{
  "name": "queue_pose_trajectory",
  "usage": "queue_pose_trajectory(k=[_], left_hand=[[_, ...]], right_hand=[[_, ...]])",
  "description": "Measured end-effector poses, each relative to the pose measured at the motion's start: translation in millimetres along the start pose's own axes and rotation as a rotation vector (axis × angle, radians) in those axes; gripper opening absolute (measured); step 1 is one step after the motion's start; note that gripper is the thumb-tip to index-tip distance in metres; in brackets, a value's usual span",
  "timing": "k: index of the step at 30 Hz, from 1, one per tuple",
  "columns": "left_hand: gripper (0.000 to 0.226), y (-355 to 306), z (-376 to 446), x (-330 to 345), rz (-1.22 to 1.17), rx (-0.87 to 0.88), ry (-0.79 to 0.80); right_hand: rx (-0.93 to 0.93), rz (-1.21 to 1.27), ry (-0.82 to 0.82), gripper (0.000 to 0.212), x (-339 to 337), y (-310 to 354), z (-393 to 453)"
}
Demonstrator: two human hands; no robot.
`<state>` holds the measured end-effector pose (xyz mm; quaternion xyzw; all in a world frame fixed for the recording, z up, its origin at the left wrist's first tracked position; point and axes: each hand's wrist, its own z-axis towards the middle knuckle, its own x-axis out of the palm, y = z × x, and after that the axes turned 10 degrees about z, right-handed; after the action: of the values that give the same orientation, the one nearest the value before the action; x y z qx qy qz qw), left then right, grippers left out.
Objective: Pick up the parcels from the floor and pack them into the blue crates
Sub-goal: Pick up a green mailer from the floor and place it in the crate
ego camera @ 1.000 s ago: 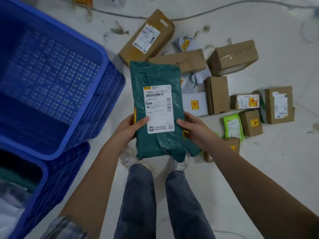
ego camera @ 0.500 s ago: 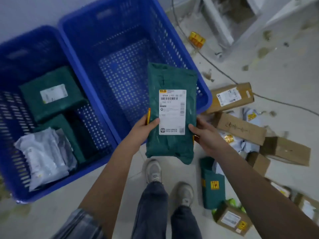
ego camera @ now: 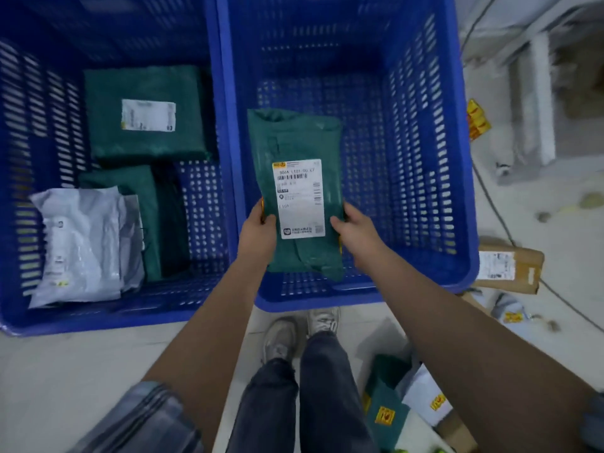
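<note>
I hold a dark green poly-bag parcel (ego camera: pixel 294 142) with a white shipping label, face up, over the inside of the right blue crate (ego camera: pixel 457 158). My left hand (ego camera: pixel 256 233) grips its left edge and my right hand (ego camera: pixel 358 232) grips its right edge. Apart from the held parcel, no parcels show in the right crate. The left blue crate (ego camera: pixel 19 322) holds two green bags (ego camera: pixel 143 112) and grey-white bags (ego camera: pixel 81 243). More parcels lie on the floor at the lower right: a green bag (ego camera: pixel 387 416) and a white one (ego camera: pixel 425 400).
A brown cardboard box (ego camera: pixel 510 269) lies on the floor right of the right crate. A cable (ego camera: pixel 490 197) runs along the floor there, past a white frame (ego camera: pixel 536 99) and a yellow packet (ego camera: pixel 477 119). My feet (ego camera: pixel 300 331) stand just before the crates.
My view has swung left from the parcel pile to the crates. Both hands have carried the green parcel forward, from over the crate's near rim to over its inside.
</note>
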<state>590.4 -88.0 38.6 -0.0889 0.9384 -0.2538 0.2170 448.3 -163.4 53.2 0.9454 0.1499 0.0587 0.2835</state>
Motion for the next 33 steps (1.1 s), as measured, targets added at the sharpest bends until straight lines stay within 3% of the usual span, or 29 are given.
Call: queue_pose_trajectory(k=[9,14,20,25,33], left_hand=[[0.056,30.5,66.6,44.3,0.063,-0.158,0.086],[0.053,59.9,103.3,68.4,0.087,-0.241,-0.002],[0.066,80.3,130.2,94.0,0.185,-0.281,-0.09],[0.069,95.3,154.8,106.4,0.228,-0.317,-0.064],[0.071,99.3,172.3,115.3,0.292,-0.387,-0.062]], right_hand=[[0.086,-0.074,-0.161,0.05,5.6,-54.3,81.0],[0.121,-0.151,-0.144,0.054,10.3,-80.9,126.6],[0.166,-0.032,-0.126,0.058,18.1,-108.8,166.1],[0.163,0.027,-0.118,0.061,19.8,-118.5,178.4],[0.191,0.107,-0.098,0.049,15.9,-134.3,192.0]])
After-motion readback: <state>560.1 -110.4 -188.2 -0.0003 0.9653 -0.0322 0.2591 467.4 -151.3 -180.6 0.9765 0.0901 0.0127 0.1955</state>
